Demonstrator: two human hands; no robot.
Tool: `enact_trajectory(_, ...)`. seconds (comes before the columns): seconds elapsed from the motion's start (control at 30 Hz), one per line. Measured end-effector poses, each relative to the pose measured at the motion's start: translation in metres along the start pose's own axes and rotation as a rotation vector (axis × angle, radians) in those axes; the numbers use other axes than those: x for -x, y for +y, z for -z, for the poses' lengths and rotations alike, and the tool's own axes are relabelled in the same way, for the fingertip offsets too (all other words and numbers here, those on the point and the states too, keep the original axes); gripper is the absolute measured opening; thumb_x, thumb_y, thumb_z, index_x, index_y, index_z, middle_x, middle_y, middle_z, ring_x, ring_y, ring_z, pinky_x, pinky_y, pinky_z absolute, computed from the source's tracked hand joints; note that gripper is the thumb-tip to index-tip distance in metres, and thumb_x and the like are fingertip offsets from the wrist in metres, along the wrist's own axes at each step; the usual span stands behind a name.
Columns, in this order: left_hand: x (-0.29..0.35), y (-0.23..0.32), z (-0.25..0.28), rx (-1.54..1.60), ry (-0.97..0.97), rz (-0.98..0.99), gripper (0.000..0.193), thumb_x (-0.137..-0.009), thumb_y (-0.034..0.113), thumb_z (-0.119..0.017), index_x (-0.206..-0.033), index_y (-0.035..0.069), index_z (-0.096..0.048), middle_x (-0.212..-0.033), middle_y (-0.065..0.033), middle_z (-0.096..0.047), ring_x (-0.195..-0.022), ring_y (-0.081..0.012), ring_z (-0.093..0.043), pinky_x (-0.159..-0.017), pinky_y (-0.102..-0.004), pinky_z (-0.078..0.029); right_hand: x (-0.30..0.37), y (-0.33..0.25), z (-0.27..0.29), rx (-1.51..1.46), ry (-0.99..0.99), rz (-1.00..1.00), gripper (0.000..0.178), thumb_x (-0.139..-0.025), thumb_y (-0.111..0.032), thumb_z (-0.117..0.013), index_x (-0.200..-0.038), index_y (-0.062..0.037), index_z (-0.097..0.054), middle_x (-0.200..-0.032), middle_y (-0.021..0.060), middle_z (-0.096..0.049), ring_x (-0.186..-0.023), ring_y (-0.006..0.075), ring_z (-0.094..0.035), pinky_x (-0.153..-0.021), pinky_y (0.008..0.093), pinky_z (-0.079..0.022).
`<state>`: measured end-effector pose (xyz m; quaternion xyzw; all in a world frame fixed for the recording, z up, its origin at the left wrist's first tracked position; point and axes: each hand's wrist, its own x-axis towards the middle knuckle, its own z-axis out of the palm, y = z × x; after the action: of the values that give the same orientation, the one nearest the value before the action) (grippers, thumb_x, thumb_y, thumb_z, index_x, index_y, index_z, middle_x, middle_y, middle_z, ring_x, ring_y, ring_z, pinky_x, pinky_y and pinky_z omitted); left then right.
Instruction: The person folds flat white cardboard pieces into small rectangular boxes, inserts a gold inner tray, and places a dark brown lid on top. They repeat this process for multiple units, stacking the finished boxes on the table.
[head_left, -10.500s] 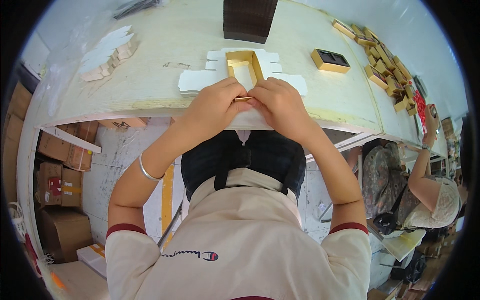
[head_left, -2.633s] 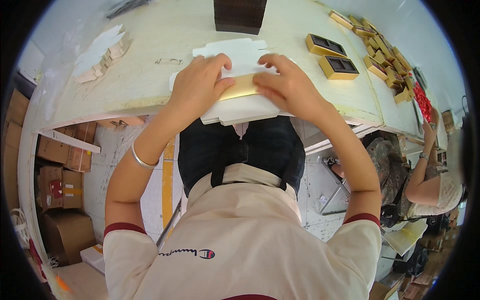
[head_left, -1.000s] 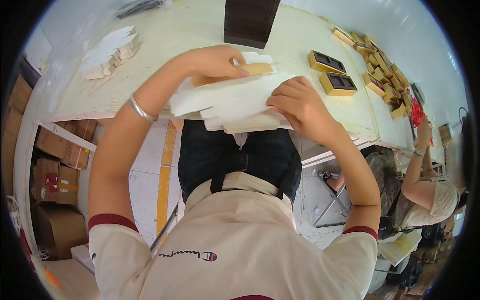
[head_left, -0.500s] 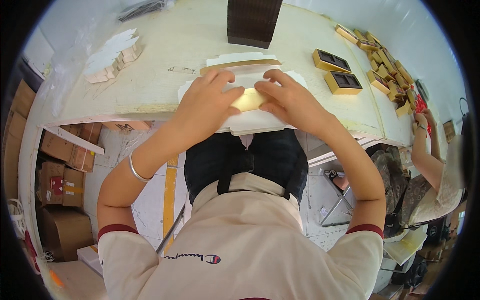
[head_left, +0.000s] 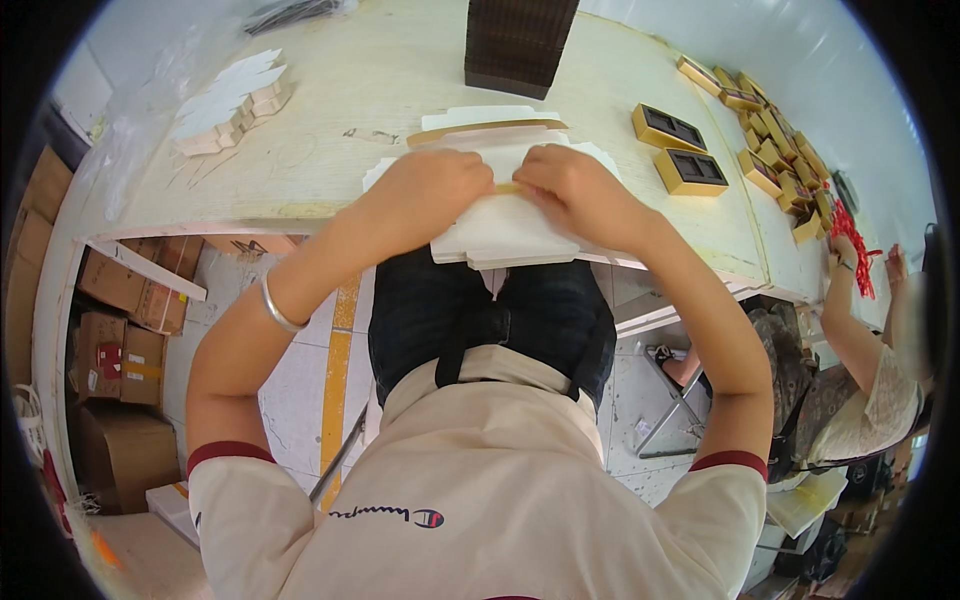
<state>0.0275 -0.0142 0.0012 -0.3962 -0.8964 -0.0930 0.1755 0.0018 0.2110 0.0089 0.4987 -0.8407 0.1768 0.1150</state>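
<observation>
A cardboard box blank (head_left: 507, 188), gold on one face and white on the other, lies on a stack of flat white blanks (head_left: 500, 232) at the table's front edge. My left hand (head_left: 428, 195) is closed with curled fingers at the left end of its folded gold strip. At the strip's other end, my right hand (head_left: 585, 195) pinches the card between thumb and fingers. The fingers hide much of the fold. Just beyond my hands, a raised gold-edged flap (head_left: 490, 130) stands up.
Behind the blanks rises a tall stack of dark brown trays (head_left: 515, 45). Two gold boxes with dark inserts (head_left: 690, 172) sit to the right, near a pile of gold boxes (head_left: 775, 140). White folded pieces (head_left: 230, 105) lie left. A co-worker's hand (head_left: 842, 250) handles red ribbon (head_left: 850, 225).
My fingers have curled in and closed over the gold strip, which now shows only as a thin line. The co-worker's hands have moved apart, showing more red ribbon.
</observation>
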Motion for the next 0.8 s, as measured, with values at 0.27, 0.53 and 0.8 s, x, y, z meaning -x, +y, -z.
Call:
enact_trajectory(0.27,-0.017,-0.039,0.014,-0.057,0.512,0.148,0.02,-0.086,0.022,-0.059,-0.094,0.003,-0.062,-0.083,-0.0089,-0.062,-0.076,-0.0259,-0.059,-0.068,-0.0355,-0.047,-0.039,0.018,0.013,-0.169,-0.32,-0.23,0.015,-0.09,-0.01,-0.052,-0.084,0.0033,-0.056,-0.074,0.0151,-0.054,-0.07,0.0289,-0.049,-0.069,0.0353,-0.041)
enact_trajectory(0.53,-0.019,-0.057,0.007,0.503,-0.131,0.381,0.023,-0.08,0.018,-0.064,-0.094,-0.001,-0.064,-0.079,-0.0129,-0.065,-0.07,-0.0233,-0.059,-0.066,-0.0323,-0.047,-0.029,-0.023,0.013,0.448,-0.22,-0.001,0.01,-0.079,-0.008,-0.059,-0.087,-0.0066,-0.064,-0.074,0.0101,-0.059,-0.077,0.0268,-0.059,-0.071,0.0391,-0.047)
enact_trajectory(0.8,-0.017,-0.005,0.034,0.476,0.034,0.308,0.029,-0.076,-0.004,-0.054,-0.103,0.005,-0.055,-0.088,-0.0053,-0.059,-0.064,-0.0153,-0.053,-0.061,-0.0295,-0.043,-0.009,-0.045,-0.004,0.0,-0.06,-0.083,0.017,-0.073,0.004,-0.055,-0.087,-0.0038,-0.06,-0.087,0.0136,-0.058,-0.073,0.0338,-0.06,-0.064,0.04,-0.05)
